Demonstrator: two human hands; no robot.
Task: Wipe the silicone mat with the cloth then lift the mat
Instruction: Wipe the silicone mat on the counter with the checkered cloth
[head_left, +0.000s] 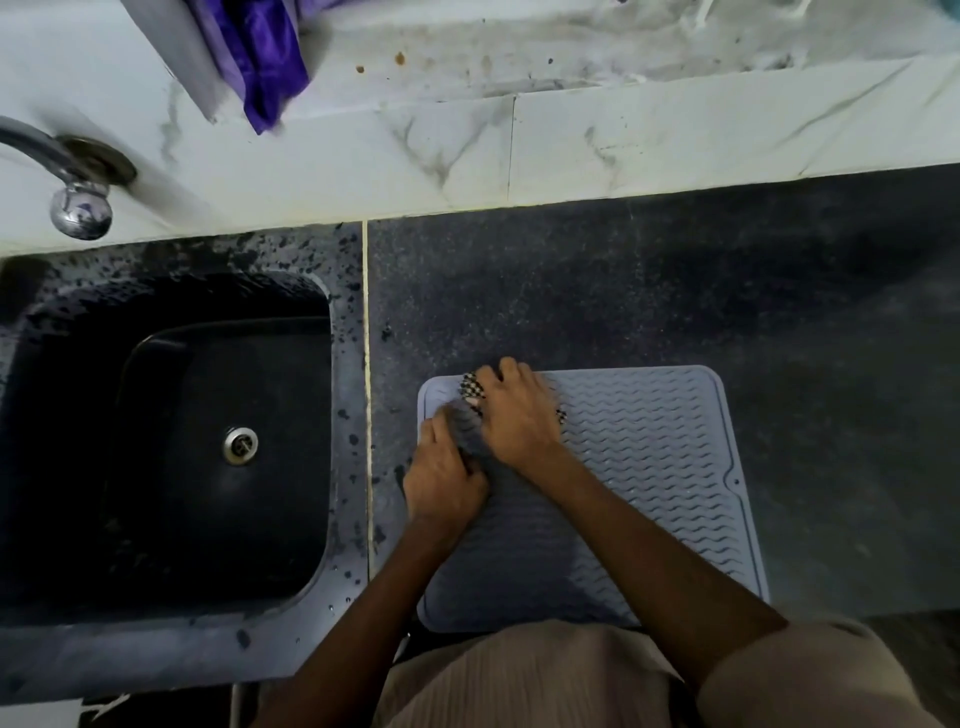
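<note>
Beige clothing (545, 675) fills the bottom of our view, our two forearms reaching out over it. Silicone mat (649, 467) lies flat on the dark desk (675, 291), just right of the seam beside the sink (171, 441), its near edge at our waist. Checkered cloth (471, 389) sits bunched at the mat's far left corner, mostly covered. Our right hand (519, 415) presses down on it, fingers curled over the wad. Our left hand (444, 478) rests at the mat's left edge, fingers bent at the cloth's near side; whether it grips cloth or mat we cannot tell. Wiping looks under way; the mat's right side shows bare ridges. Risks, as we judge them: the mat could skid toward the sink if pushed hard, since water spots mark the nearby surface; lifting early would leave ridges unwiped. Faucet (78, 202) and purple fabric (260, 62) sit well apart, behind.
</note>
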